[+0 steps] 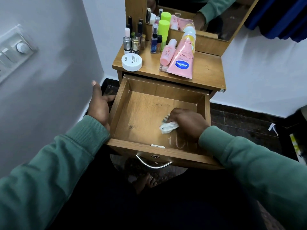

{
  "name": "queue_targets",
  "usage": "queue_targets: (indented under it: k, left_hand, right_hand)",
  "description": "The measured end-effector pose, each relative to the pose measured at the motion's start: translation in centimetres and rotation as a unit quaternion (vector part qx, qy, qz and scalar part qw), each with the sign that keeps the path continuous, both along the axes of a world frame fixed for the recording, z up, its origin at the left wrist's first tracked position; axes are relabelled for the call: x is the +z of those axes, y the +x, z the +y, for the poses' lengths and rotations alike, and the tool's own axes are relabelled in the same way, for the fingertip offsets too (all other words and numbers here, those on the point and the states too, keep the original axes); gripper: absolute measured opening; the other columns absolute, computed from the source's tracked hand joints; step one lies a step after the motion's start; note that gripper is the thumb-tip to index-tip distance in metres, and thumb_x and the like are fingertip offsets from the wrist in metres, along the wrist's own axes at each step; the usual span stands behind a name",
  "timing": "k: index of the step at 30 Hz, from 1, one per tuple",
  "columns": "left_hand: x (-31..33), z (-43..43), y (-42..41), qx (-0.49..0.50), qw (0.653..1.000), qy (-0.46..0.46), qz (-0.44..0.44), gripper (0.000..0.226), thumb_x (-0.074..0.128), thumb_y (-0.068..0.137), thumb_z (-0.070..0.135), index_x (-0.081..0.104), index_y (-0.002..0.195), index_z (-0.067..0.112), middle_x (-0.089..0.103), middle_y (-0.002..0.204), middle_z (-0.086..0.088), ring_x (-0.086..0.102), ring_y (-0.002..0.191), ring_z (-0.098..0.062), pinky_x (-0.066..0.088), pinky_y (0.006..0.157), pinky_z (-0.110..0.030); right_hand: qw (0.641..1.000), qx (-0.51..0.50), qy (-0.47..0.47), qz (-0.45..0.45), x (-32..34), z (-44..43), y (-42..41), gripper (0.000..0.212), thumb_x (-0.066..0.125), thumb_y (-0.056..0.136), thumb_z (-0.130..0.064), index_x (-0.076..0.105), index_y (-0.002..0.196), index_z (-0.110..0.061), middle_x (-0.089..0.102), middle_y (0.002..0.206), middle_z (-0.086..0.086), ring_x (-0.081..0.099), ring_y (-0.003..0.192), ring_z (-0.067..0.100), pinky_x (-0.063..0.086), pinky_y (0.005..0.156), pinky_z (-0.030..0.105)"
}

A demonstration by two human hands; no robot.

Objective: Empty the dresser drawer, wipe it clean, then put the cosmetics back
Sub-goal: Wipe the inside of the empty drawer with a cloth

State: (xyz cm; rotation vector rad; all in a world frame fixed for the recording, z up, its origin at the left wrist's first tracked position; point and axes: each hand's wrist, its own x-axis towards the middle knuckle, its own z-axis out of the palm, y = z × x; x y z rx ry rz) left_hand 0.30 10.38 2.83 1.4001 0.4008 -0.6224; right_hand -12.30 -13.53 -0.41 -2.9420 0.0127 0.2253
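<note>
While cosmetics (180,58) crowd the dresser (207,70), right hand (187,122) grips cloth (168,127), left hand (98,105) grips drawer (132,146).

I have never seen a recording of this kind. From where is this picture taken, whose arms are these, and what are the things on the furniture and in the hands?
There is no machine here. A person wears one camera on the head, so you look forward and down along their own green sleeves. The left hand holds the left side of the open drawer of a small wooden dresser. The right hand is inside the drawer and grips a crumpled white cloth against its floor. No cosmetics lie in the drawer. They are on the dresser top: a pink Vaseline tube, a round white jar, a small pink bottle, a green bottle and several smaller bottles. Behind them, a mirror reflects part of the scene.
</note>
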Motion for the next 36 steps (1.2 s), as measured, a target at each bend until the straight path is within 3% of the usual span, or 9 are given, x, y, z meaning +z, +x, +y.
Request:
queue_targets:
  k: [5,9,11,15,17,20,28,33,36]
  left_hand:
    - [0.1,0.0,0.1,0.000,1.000,0.001,-0.006,0.098,0.017,0.089,0.088,0.071,0.126,0.015,0.066,0.115,-0.004,0.066,0.095,-0.016,0.054,0.069,-0.038]
    - [0.2,0.0,0.0,0.007,1.000,0.000,-0.012,0.098,0.017,0.088,0.088,0.070,0.126,0.014,0.062,0.131,-0.007,0.064,0.097,-0.016,0.054,0.069,-0.037]
    - [0.3,0.0,-0.1,0.007,1.000,-0.003,-0.014,0.097,0.016,0.090,0.086,0.070,0.126,0.014,0.061,0.131,-0.006,0.063,0.095,-0.015,0.052,0.068,-0.036]
    - [0.1,0.1,0.1,0.003,1.000,-0.003,-0.009,0.098,0.018,0.088,0.089,0.071,0.124,0.015,0.064,0.133,-0.010,0.065,0.101,-0.020,0.054,0.071,-0.038]
    - [0.0,0.2,0.2,0.005,1.000,0.000,-0.006,0.098,0.018,0.087,0.089,0.072,0.123,0.015,0.065,0.134,-0.011,0.066,0.103,-0.021,0.054,0.072,-0.039]
    - [-0.1,0.2,0.2,0.006,1.000,0.006,-0.005,0.098,0.019,0.086,0.090,0.072,0.123,0.015,0.065,0.133,-0.010,0.066,0.104,-0.022,0.054,0.072,-0.039]
    - [-0.1,0.2,0.2,0.000,1.000,0.009,0.003,0.099,0.019,0.085,0.091,0.075,0.119,0.017,0.075,0.114,-0.011,0.071,0.102,-0.027,0.058,0.082,-0.046]
    - [0.0,0.2,0.3,-0.008,1.000,0.011,0.002,0.100,0.017,0.085,0.091,0.075,0.118,0.016,0.076,0.112,-0.011,0.073,0.099,-0.025,0.058,0.076,-0.042]
    - [0.0,0.2,0.3,-0.011,1.000,0.014,0.001,0.099,0.017,0.085,0.091,0.074,0.120,0.016,0.074,0.115,-0.012,0.072,0.101,-0.026,0.058,0.078,-0.043]
  right_hand:
    - [0.988,0.044,0.118,0.089,-1.0,1.5,0.2,0.035,0.068,0.091,-0.009,0.072,0.119,-0.031,0.060,0.130,-0.010,0.049,0.117,0.011,0.042,0.102,0.027]
    - [0.957,0.028,0.209,0.201,-1.7,0.8,0.5,0.036,0.061,0.090,0.009,0.073,0.120,-0.007,0.065,0.130,0.013,0.056,0.121,0.029,0.043,0.107,0.037]
    - [0.941,-0.019,0.228,0.249,-1.1,0.0,0.4,0.031,0.058,0.092,0.006,0.074,0.114,-0.009,0.068,0.120,0.013,0.062,0.112,0.031,0.049,0.103,0.043]
    - [0.917,-0.058,0.231,0.321,-0.1,-1.7,-0.2,0.017,0.055,0.096,-0.006,0.070,0.100,-0.012,0.066,0.099,0.006,0.061,0.091,0.022,0.052,0.081,0.033]
    - [0.926,-0.043,0.159,0.340,0.4,-1.8,-0.4,0.018,0.054,0.098,-0.012,0.070,0.107,-0.009,0.068,0.103,0.011,0.061,0.092,0.024,0.050,0.081,0.035]
    - [0.935,0.098,-0.070,0.334,2.2,-0.9,-0.3,0.027,0.057,0.100,-0.017,0.067,0.125,-0.013,0.068,0.119,0.010,0.065,0.107,0.027,0.053,0.091,0.036]
    - [0.863,0.197,-0.326,0.332,3.2,1.2,1.3,0.030,0.064,0.097,-0.036,0.067,0.121,-0.019,0.069,0.114,0.002,0.061,0.111,0.025,0.041,0.100,0.041]
    - [0.947,0.042,-0.153,0.281,5.5,-2.6,4.3,0.032,0.057,0.101,-0.018,0.061,0.132,-0.013,0.068,0.118,0.009,0.064,0.106,0.028,0.046,0.082,0.030]
    - [0.960,-0.066,0.065,0.264,6.4,-3.5,5.6,0.021,0.052,0.097,0.000,0.064,0.107,-0.013,0.069,0.102,0.012,0.063,0.092,0.027,0.047,0.077,0.033]
